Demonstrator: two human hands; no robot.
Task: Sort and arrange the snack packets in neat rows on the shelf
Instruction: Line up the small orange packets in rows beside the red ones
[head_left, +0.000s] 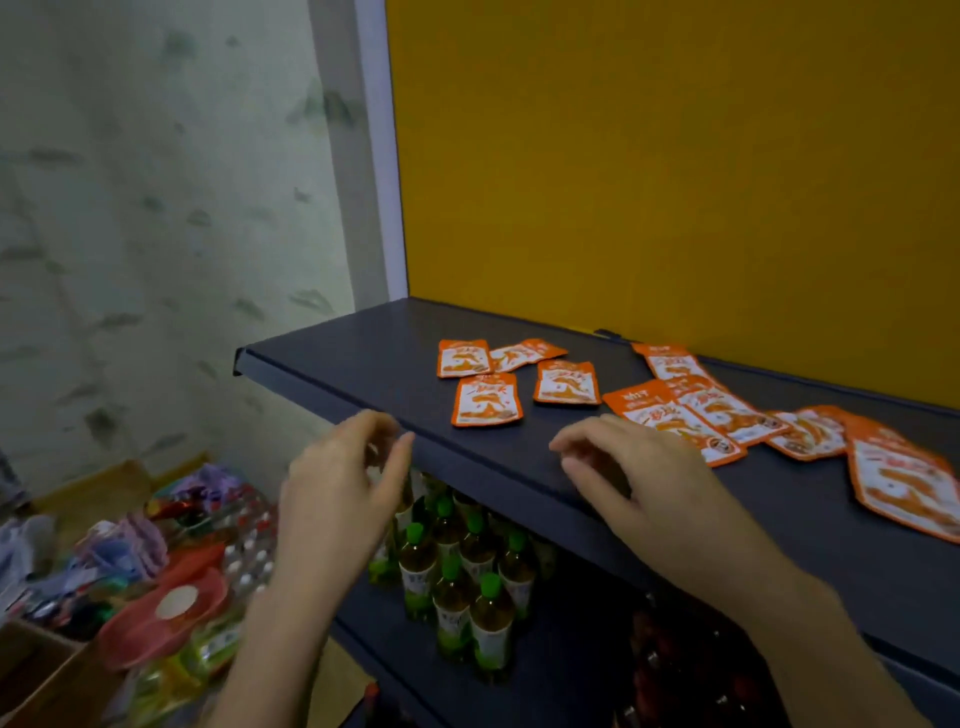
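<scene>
Head view: at the far left, down on the floor, open cartons (130, 597) hold mixed bright goods that I am leaving alone. My left hand (337, 467) hangs just in front of the lip of the shelf (337, 358). Its fingers are loosely curled toward the thumb and hold nothing. I judge it waits there to receive a packet, not to steady anything.

Beyond it, left of the middle of the shelf, four orange packets (487, 399) lie flat and face up in a loose cluster. They are close together and none is squared to the edge. I read them as the start of a row, laid flat so the printed fronts show. Under the shelf stand green-capped bottles (467, 561), which are no part of this job.

My right hand (639, 483) hovers over the near edge of the shelf with its fingers bent and relaxed, also empty, fingertips pointing left. It is just beside the overlapping heap (691, 415) of packets, which trails rightward to a large packet (904, 483) at the right edge. That heap looks to me like the unsorted stock. So the right hand is placed to draw one off the top and the left to set it beside the four. Most of the arranging is not yet done.
</scene>
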